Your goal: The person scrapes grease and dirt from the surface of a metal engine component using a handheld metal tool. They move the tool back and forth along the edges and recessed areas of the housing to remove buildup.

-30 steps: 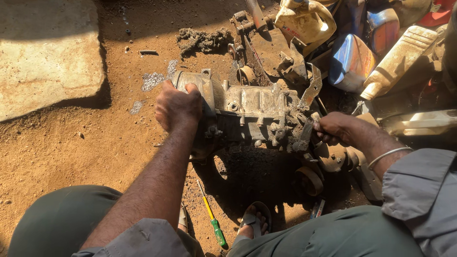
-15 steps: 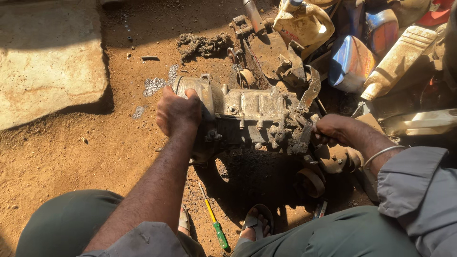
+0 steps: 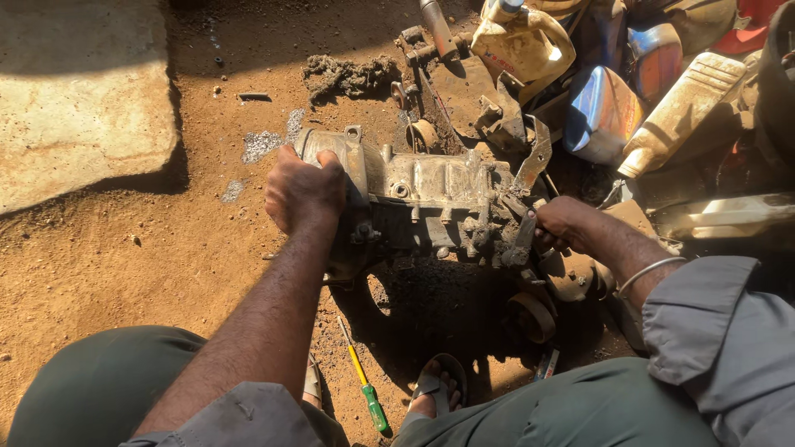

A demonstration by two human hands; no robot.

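Mid-frame, the engine sits grimy on the dirt. Left hand clamps its left end; right hand is closed round a lever at its right end. Casing looks unopened. Screwdriver lies unused, bottom centre.

Bare reddish dirt ground, hard sunlight w/ deep shadows. Pale concrete slab top left (its edge casts shade). Grey clump of grime near top centre. Plastic oil jugs and metal scrap piled top right.
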